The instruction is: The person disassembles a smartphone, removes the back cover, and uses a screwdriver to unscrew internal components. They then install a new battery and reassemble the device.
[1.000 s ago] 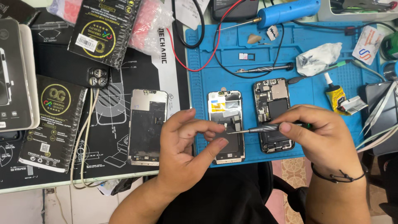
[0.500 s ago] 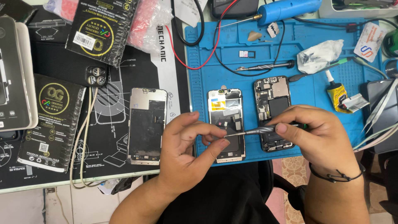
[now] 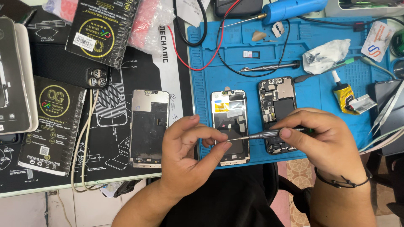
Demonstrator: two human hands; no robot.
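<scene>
My right hand (image 3: 324,145) grips a small grey precision screwdriver (image 3: 263,135) that points left. My left hand (image 3: 189,155) pinches the screwdriver's tip between thumb and fingers, just above the lower part of a phone display panel (image 3: 229,111) lying face down on the blue work mat (image 3: 311,90). An opened phone body (image 3: 277,103) with its board and battery exposed lies beside that panel, partly under my right hand. Whether a screw or bit sits at the tip is hidden by my fingers.
Another display panel (image 3: 149,126) lies on the black mat (image 3: 113,138) to the left, with black packages (image 3: 52,126) and a white cable. On the blue mat are a second screwdriver (image 3: 269,66), a crumpled wipe (image 3: 326,56), a yellow glue tube (image 3: 345,94) and a blue tool (image 3: 294,8).
Both hands stay in nearly the same place; the left fingers have shifted slightly on the screwdriver's tip.
</scene>
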